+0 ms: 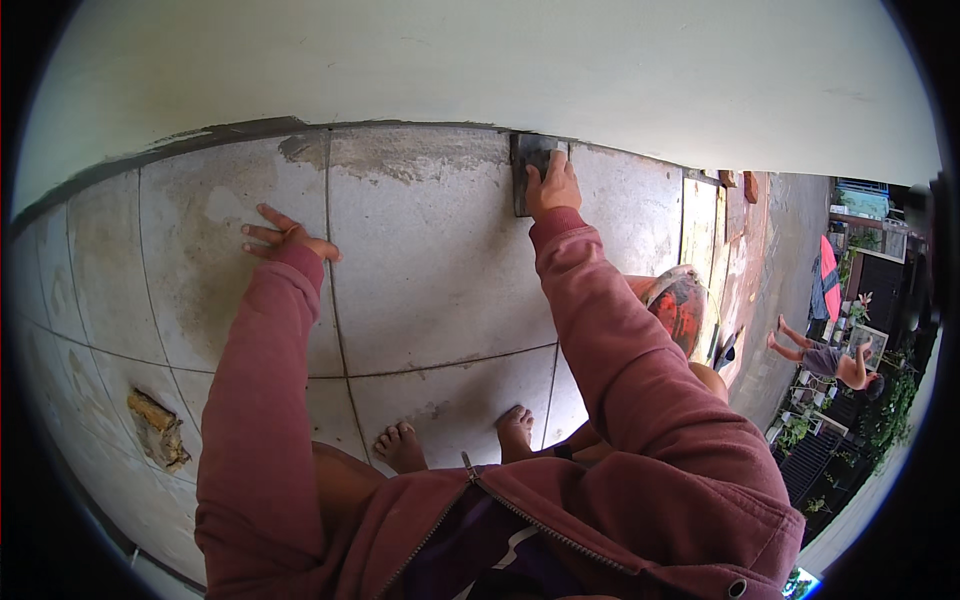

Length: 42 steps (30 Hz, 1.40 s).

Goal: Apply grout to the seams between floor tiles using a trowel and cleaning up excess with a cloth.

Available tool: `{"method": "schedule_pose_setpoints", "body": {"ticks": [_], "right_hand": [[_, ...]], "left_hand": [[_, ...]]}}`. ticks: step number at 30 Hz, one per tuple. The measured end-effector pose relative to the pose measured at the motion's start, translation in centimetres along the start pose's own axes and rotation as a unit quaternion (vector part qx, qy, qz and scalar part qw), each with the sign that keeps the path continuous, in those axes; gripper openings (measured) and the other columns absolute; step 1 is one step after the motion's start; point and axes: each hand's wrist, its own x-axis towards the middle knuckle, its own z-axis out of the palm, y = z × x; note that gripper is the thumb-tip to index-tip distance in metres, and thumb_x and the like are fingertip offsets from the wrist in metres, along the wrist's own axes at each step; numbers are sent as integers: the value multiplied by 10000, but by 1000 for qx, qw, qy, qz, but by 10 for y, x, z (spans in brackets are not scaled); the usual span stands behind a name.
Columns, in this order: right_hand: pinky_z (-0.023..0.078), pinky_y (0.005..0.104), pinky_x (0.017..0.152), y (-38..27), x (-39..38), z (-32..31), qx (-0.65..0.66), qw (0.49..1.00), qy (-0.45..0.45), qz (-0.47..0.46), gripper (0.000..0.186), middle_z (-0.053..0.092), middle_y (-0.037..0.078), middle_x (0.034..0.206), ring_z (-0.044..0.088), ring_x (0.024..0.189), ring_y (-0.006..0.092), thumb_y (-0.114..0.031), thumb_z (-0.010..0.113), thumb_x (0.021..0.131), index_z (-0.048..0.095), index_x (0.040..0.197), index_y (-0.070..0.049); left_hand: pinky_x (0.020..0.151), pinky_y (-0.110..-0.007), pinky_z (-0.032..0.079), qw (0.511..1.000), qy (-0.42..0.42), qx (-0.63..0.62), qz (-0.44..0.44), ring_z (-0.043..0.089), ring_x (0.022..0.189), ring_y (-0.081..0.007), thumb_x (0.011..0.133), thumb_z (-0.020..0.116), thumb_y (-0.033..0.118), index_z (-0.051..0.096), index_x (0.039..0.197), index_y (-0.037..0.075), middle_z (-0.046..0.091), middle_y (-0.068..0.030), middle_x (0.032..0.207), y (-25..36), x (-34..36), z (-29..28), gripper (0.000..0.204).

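My right hand point(557, 188) grips a dark rectangular plastering float point(520, 180) from above. The float lies at the foot of the pale wall point(480, 60), where wall and tiled floor meet. My left hand point(288, 236) is spread on a large grey tile, fingers apart, with nothing in it. Between the hands, a rough strip of grey mortar point(410, 150) runs along the wall's base. A smear of darker mortar point(230, 130) follows the wall's lower edge further left. The float's underside is hidden.
An orange bucket point(680, 312) stains dark inside, beside my right forearm. A broken yellowish chunk point(158, 428) lies on tiles at the left. My bare feet point(402, 447) are on the floor below. Brick pieces point(750, 186) sit at the right, with another person point(838, 362) out on the street.
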Motion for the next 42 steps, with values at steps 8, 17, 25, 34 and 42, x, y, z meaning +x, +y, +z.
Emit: {"method": "schedule_pose_setpoints", "body": {"ticks": [8,17,25,34,42], "right_hand": [[463,412,775,32,12,-55,96,975,-188,-67,406,581,229,1001,557,927,390,-242,600,765,452,1109,-86],[444,394,817,39,12,-12,209,976,-3,65,400,586,210,1023,558,962,363,-237,579,792,486,1158,-104],[437,371,836,-10,1,-12,259,960,-75,-75,417,577,185,1060,548,982,354,-241,582,794,488,1170,-88],[449,418,795,38,2,-20,127,991,27,32,418,578,179,1012,549,927,365,-195,598,766,465,1149,-92],[442,381,841,37,23,-55,132,968,-215,-3,445,566,188,1073,546,985,348,-225,612,749,477,1153,-96]], "left_hand": [[1029,-561,64,1000,15,11,-15,-132,1265,-486,510,814,365,-309,1294,102,-180,-290,1378,-10,2,0,1395],[1041,-541,97,1000,-2,-30,1,-106,1275,-476,533,807,235,-285,1314,148,-200,-258,1386,-7,-11,-5,1345],[1036,-547,86,1000,10,1,16,-125,1275,-466,525,811,359,-292,1305,112,-168,-291,1380,0,-8,-5,1373],[1037,-548,88,999,28,16,12,-103,1279,-467,525,813,318,-287,1309,120,-159,-282,1387,5,-11,-5,1365],[1037,-549,90,999,26,28,-16,-84,1283,-468,525,814,282,-282,1314,127,-151,-275,1393,-11,-2,-4,1359]]}}
